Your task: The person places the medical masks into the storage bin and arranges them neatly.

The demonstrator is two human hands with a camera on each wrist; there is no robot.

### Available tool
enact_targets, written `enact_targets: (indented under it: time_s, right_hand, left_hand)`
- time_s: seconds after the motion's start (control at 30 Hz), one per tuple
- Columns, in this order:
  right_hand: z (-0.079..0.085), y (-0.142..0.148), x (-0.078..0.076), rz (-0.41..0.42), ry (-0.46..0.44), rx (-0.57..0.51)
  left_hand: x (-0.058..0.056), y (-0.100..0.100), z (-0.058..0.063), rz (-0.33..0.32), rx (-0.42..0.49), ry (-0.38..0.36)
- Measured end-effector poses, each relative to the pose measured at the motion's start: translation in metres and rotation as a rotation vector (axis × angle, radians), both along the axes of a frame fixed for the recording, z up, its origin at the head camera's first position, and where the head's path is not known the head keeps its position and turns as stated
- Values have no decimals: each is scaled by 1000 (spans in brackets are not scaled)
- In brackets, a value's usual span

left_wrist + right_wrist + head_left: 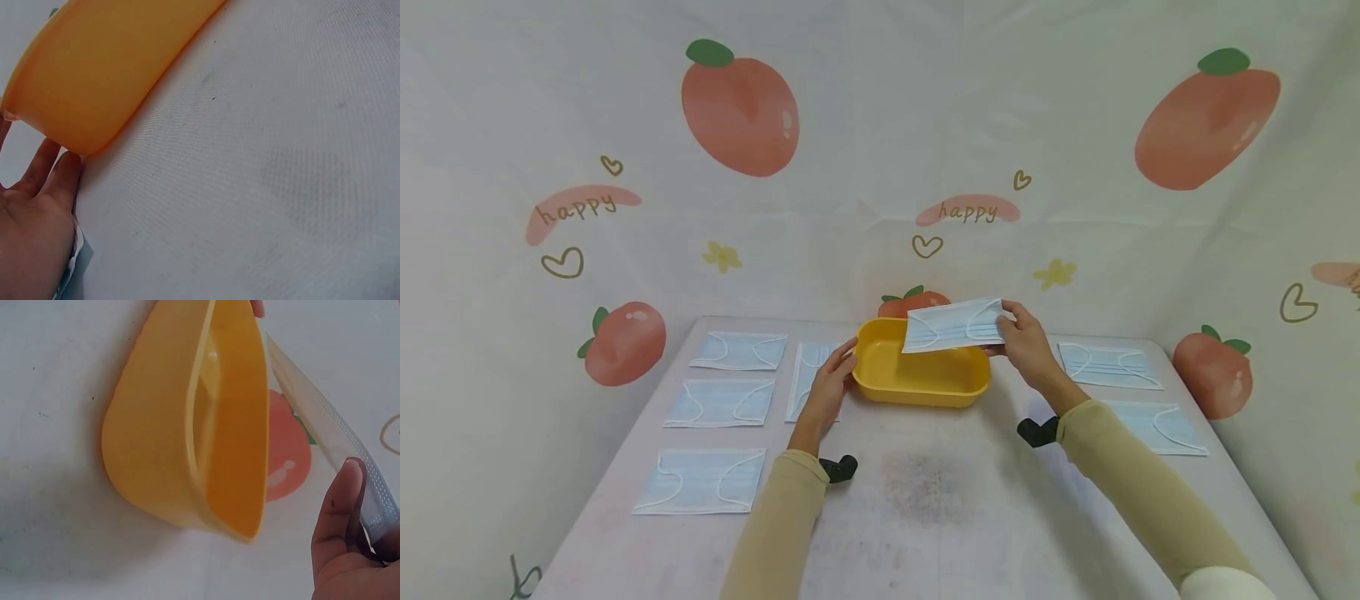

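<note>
A light blue face mask (953, 325) with white ear loops is pinched at its right end between the thumb and fingers of my right hand (1024, 337). The mask is tilted above a yellow plastic basin (917, 393), and in the right wrist view it appears edge-on beside the basin's rim. My left hand (829, 383) touches the basin's left end from outside, its fingers (42, 164) lying against the wall in the left wrist view. An upright-lying mask (799, 379) is partly hidden behind that hand. The basin's floor is mostly hidden by the held mask.
Left on the table lie three masks in a column: far (737, 351), middle (718, 403) and near (700, 482). To the right lie two more, one far (1108, 367) and one nearer (1161, 428), partly behind the right sleeve. A patterned cloth wall (850, 167) closes the back.
</note>
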State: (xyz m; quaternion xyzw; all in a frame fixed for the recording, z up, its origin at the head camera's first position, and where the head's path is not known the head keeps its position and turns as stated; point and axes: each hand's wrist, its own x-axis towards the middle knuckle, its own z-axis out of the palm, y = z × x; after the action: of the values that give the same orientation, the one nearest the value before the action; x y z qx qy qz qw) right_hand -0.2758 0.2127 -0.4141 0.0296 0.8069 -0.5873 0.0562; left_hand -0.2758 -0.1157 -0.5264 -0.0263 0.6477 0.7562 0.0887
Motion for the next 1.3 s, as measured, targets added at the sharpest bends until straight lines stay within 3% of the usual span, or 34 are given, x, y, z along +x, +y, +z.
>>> enact_targets:
  time_s: [0.97,1.3]
  right_hand:
    - [-35,-44,-13,90,-6,-46]
    - [-48,-60,-17,92,-48,-65]
  left_hand:
    - [0,0,-1,11,10,-4]
    - [-1,0,0,7,23,-3]
